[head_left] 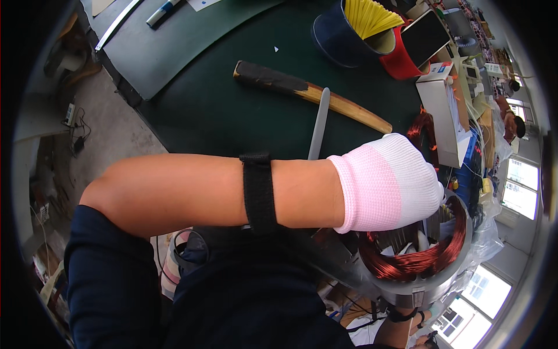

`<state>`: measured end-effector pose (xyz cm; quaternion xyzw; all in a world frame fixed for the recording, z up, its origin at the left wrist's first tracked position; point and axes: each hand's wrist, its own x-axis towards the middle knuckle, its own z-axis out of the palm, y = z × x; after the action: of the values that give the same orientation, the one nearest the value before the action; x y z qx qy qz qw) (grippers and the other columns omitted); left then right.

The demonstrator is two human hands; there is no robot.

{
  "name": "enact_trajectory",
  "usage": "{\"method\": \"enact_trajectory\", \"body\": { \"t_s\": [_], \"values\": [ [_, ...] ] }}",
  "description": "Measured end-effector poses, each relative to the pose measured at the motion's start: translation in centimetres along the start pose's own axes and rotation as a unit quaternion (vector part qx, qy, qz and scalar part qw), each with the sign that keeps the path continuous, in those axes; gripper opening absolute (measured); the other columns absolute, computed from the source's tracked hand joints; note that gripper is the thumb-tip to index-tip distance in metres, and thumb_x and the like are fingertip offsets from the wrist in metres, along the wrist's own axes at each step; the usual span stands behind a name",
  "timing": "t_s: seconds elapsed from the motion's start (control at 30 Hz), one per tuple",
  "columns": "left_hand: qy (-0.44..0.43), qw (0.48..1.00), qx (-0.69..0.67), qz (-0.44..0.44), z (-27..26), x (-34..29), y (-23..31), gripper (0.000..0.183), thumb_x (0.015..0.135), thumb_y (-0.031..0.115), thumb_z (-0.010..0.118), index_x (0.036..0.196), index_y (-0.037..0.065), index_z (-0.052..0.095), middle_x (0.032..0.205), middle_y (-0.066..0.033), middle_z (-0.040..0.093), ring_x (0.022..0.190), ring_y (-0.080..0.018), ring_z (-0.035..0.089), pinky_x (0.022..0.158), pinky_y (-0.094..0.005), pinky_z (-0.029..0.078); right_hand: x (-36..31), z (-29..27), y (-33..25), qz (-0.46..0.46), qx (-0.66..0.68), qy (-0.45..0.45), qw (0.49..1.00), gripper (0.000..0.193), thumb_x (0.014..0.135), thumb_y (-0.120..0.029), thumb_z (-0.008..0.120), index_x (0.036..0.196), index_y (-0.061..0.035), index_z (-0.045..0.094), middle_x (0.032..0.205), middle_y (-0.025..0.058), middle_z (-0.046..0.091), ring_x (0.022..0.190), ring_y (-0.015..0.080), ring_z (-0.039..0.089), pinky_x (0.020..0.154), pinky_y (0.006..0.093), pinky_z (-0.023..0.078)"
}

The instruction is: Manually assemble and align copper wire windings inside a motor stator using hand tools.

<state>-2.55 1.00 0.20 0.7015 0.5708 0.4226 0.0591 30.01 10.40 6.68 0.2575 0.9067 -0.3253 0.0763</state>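
Observation:
My left arm, with a black strap (258, 192), reaches across from the left. My left hand (392, 183), in a pink and white knit glove, is rounded over the far-left rim of a motor stator (459, 285). Its fingers bend down out of sight, and whatever they grip is hidden. Thick bundles of red-brown copper wire (401, 264) line the inside of the stator, with white pieces among them. My right forearm (395, 333), also strapped, rises from the lower edge, but the stator hides that hand. Beyond my left wrist lies a grey flat blade-like tool (319, 125), partly covered by the forearm.
A wooden bar (314, 93), dark at one end, lies on the green tabletop (203, 110). Farther back are a navy container (337, 38) of yellow strips, a red container (401, 61) with a phone, a copper coil (423, 131) and a white carton (439, 116). Another person's gloved hand (429, 315) shows lower right.

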Motion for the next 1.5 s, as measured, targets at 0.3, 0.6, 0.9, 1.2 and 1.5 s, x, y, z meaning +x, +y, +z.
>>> {"method": "enact_trajectory", "body": {
  "t_s": [0.3, 0.6, 0.9, 1.2, 1.5],
  "values": [
    [0.03, 0.999, 0.001, 0.015, 0.2, -0.4, -0.6, 0.008, 0.082, 0.012, 0.069, 0.087, 0.006, 0.07, 0.084, -0.0108, 0.068, 0.082, -0.0318, 0.073, 0.071, -0.0424, 0.057, -2.4, -0.1, 1.8, 0.021, 0.116, -0.005, 0.993, 0.049, 0.107, -0.034, 0.058, 0.149, -0.0079, 0.054, 0.14, 0.0175, 0.066, 0.119, 0.0274, 0.068, 0.104, 0.0428, 0.055],
    [0.054, 0.993, -0.068, 0.078, 0.6, 0.5, -1.3, 0.009, 0.077, 0.01, 0.069, 0.086, 0.01, 0.07, 0.087, -0.0094, 0.061, 0.083, -0.0317, 0.066, 0.077, -0.0451, 0.052, -4.0, 1.9, 0.7, 0.044, 0.247, 0.066, 0.966, 0.047, 0.108, -0.036, 0.056, 0.147, -0.0081, 0.056, 0.137, 0.0174, 0.067, 0.117, 0.0285, 0.068, 0.102, 0.0437, 0.055],
    [-0.006, 0.77, -0.557, -0.31, 0.1, -1.0, -0.8, 0.032, 0.1, 0.009, 0.061, 0.13, -0.003, 0.064, 0.119, -0.0087, 0.07, 0.103, -0.0203, 0.07, 0.089, -0.0353, 0.057, -3.7, -1.2, 2.4, 0.06, -0.36, 0.183, 0.913, 0.022, 0.089, -0.015, 0.064, 0.108, -0.005, 0.068, 0.1, 0.0109, 0.064, 0.094, 0.0293, 0.065, 0.082, 0.0432, 0.052],
    [0.028, 0.716, -0.583, -0.383, -0.7, -3.6, -5.6, 0.044, 0.112, 0.026, 0.05, 0.148, 0.002, 0.054, 0.137, -0.0122, 0.067, 0.113, -0.0242, 0.072, 0.094, -0.0412, 0.063, -7.6, 0.2, 3.4, -0.054, -0.54, 0.172, 0.822, 0.019, 0.082, -0.018, 0.066, 0.087, -0.0014, 0.073, 0.088, 0.0122, 0.062, 0.083, 0.0264, 0.058, 0.079, 0.0376, 0.048],
    [-0.013, 0.741, -0.527, -0.415, -2.4, -4.4, -8.7, 0.048, 0.112, 0.035, 0.047, 0.15, 0.006, 0.051, 0.14, -0.0114, 0.066, 0.117, -0.0243, 0.071, 0.097, -0.0419, 0.062, -8.2, 1.2, 5.2, -0.088, -0.556, 0.16, 0.811, 0.012, 0.081, -0.018, 0.066, 0.083, -0.0067, 0.069, 0.08, 0.0051, 0.058, 0.079, 0.0221, 0.057, 0.071, 0.035, 0.042]
  ]
}}
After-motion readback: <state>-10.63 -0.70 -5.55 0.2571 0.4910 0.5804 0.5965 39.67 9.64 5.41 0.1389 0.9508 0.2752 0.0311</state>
